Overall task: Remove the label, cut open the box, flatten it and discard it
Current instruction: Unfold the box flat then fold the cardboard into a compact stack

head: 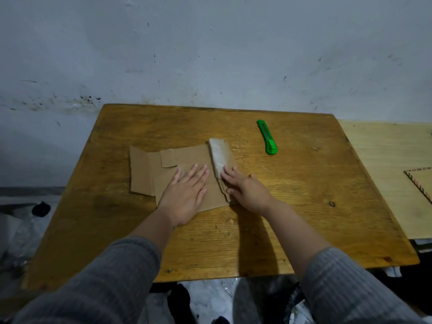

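Observation:
The brown cardboard box lies cut open and spread flat on the wooden table. A strip covered in whitish tape runs along its right edge. My left hand lies flat, palm down with fingers apart, on the middle of the cardboard. My right hand presses its fingers on the near end of the taped strip and the folded right edge. The green utility knife lies alone on the table, behind and to the right of the box.
A paler wooden board adjoins the table on the right, with a patterned-edge sheet at its far right. A stained white wall stands close behind. Crumpled plastic and dark items lie on the floor at left and below.

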